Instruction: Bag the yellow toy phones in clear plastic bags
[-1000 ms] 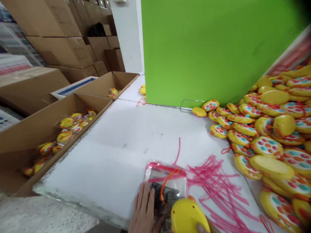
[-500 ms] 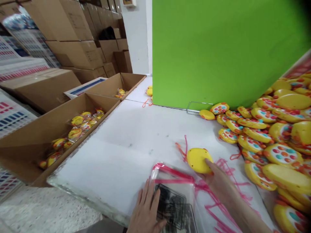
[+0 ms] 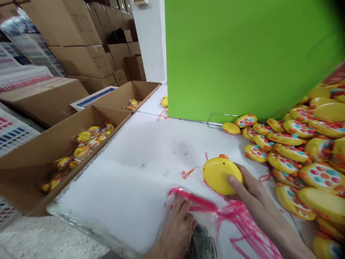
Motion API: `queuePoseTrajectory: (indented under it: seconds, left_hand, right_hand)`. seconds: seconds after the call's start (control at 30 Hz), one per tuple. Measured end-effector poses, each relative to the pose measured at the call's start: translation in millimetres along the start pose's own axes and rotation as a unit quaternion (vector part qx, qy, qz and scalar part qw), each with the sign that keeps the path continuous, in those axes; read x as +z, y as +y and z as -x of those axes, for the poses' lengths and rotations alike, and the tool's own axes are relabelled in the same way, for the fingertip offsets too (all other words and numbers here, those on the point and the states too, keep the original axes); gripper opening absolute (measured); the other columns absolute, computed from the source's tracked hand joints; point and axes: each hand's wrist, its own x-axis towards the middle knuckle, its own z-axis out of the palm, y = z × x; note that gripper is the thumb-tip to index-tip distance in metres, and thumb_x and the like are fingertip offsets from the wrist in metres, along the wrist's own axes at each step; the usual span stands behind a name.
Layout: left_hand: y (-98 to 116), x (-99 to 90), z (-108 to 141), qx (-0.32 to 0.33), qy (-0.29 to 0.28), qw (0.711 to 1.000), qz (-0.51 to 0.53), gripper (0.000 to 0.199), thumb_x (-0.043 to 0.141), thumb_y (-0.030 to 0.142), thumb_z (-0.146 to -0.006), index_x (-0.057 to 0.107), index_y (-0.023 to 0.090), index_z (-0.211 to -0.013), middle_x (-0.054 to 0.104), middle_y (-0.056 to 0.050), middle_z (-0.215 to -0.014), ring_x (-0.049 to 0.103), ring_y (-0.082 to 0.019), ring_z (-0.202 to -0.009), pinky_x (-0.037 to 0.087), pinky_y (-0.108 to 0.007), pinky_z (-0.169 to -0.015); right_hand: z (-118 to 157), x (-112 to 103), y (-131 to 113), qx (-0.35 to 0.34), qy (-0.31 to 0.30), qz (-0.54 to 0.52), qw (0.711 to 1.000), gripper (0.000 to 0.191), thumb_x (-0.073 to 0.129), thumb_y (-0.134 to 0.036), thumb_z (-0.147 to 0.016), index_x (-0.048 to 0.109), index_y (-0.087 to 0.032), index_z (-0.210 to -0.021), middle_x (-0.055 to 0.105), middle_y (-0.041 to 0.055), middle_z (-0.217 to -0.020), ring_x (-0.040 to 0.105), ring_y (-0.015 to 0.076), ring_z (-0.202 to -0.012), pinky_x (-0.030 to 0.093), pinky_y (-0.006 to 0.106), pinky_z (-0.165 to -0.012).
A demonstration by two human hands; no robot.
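Note:
My right hand (image 3: 252, 194) grips a yellow oval toy (image 3: 219, 176), its plain back with small screw holes facing up. An orange cord loop (image 3: 188, 173) hangs from the toy's left end over the white table. My left hand (image 3: 179, 225) lies on the clear plastic bag (image 3: 206, 217) with a pink edge, fingers curled and pressed together at its upper end. The toy is apart from the bag, up and to its right. Black printing on the bag is partly covered by my left hand.
Yellow toys with coloured dots (image 3: 322, 176) are heaped at the right. A green panel (image 3: 242, 57) stands behind the white tabletop (image 3: 129, 187). Along the left edge, an open cardboard box (image 3: 29, 154) holds bagged toys. Pink scribbles (image 3: 250, 228) mark the surface near my right arm.
My left hand has gone from lying flat with fingers outstretched to curled at the bag's upper end. The toy in my right hand has turned and come slightly nearer.

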Motion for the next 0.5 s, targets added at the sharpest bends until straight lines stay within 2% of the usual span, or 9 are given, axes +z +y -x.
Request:
queuePoseTrajectory:
  seconds: [0.07,0.13,0.17,0.3,0.4,0.5]
  left_hand:
    - [-1,1.2,-1,0.005,0.004,1.0,-0.001,0.016,0.045,0.009,-0.084,0.058,0.014,-0.091,0.058,-0.01,-0.111,0.047,-0.024,-0.108,0.042,-0.042,-0.092]
    - [-1,4.2,-2,0.005,0.004,1.0,-0.002,0.029,0.045,0.009,-0.084,0.05,0.012,-0.113,0.058,-0.013,-0.112,0.048,-0.025,-0.105,0.042,-0.044,-0.089]
    - [-1,5.6,-2,0.002,0.003,1.0,-0.001,0.033,0.045,0.009,-0.084,0.047,0.011,-0.118,0.058,-0.013,-0.11,0.049,-0.025,-0.102,0.043,-0.044,-0.086]
    - [-1,8.0,-2,-0.015,-0.002,1.0,0.014,0.016,0.048,0.012,-0.082,0.057,0.015,-0.096,0.062,-0.008,-0.096,0.052,-0.024,-0.087,0.044,-0.042,-0.079]
    - [0,7.8,0,-0.017,0.01,0.999,0.027,0.014,0.047,0.009,-0.081,0.056,0.016,-0.089,0.063,-0.007,-0.092,0.052,-0.023,-0.085,0.043,-0.042,-0.079]
    - [1,3.6,2,-0.028,0.028,0.998,0.05,0.016,0.041,0.008,-0.082,0.054,0.017,-0.079,0.062,-0.004,-0.076,0.052,-0.02,-0.072,0.044,-0.036,-0.07]
  right_hand:
    - [-1,5,0,-0.007,-0.029,0.011,0.999,0.051,0.045,-0.057,-0.082,0.043,-0.026,-0.122,0.057,0.0026,-0.1,0.055,0.0186,-0.077,0.056,0.029,-0.062]
    - [3,12,9,0.009,-0.064,0.016,0.998,0.052,0.044,-0.056,-0.083,0.041,-0.024,-0.124,0.058,0.0036,-0.1,0.056,0.02,-0.081,0.056,0.029,-0.062]
    - [7,15,15,0.022,-0.075,0.017,0.997,0.052,0.043,-0.056,-0.084,0.04,-0.023,-0.125,0.058,0.0046,-0.102,0.056,0.0209,-0.084,0.056,0.03,-0.062]
    - [22,18,39,0.065,-0.064,0.041,0.995,0.061,0.043,-0.057,-0.082,0.037,-0.02,-0.13,0.058,0.0088,-0.111,0.059,0.0211,-0.079,0.056,0.035,-0.07]
    - [31,13,48,0.101,-0.056,0.071,0.991,0.075,0.043,-0.063,-0.078,0.033,-0.015,-0.135,0.056,0.0139,-0.12,0.061,0.022,-0.078,0.054,0.039,-0.078]
    - [36,9,49,0.116,-0.074,0.066,0.988,0.082,0.046,-0.067,-0.071,0.038,-0.013,-0.133,0.055,0.0165,-0.125,0.063,0.0246,-0.08,0.058,0.037,-0.067]
